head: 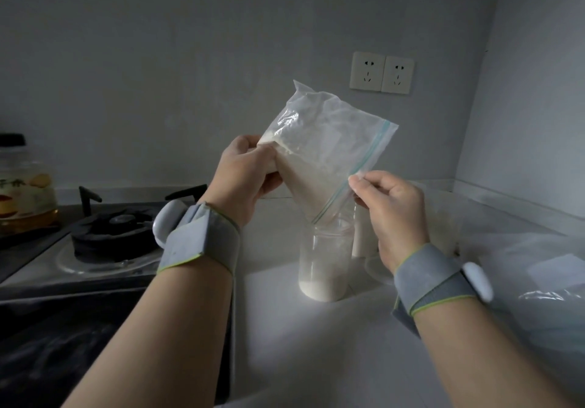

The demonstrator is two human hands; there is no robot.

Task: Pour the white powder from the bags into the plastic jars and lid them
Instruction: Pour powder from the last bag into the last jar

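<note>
A clear zip bag (319,141) holding white powder is tilted mouth-down over an open clear plastic jar (326,258). The bag's lower corner sits in the jar's mouth. White powder fills the jar's bottom. My left hand (243,179) grips the bag's lower left edge. My right hand (392,208) pinches the bag's zip edge between thumb and fingers, just above and right of the jar. A second jar (364,236), white with powder, stands behind my right hand, partly hidden.
A gas stove (117,236) with a black burner sits left of the white counter (300,344). A large jar with a black lid (25,186) stands at far left. More clear plastic bags (522,265) lie at right. Two wall sockets (381,73) are behind.
</note>
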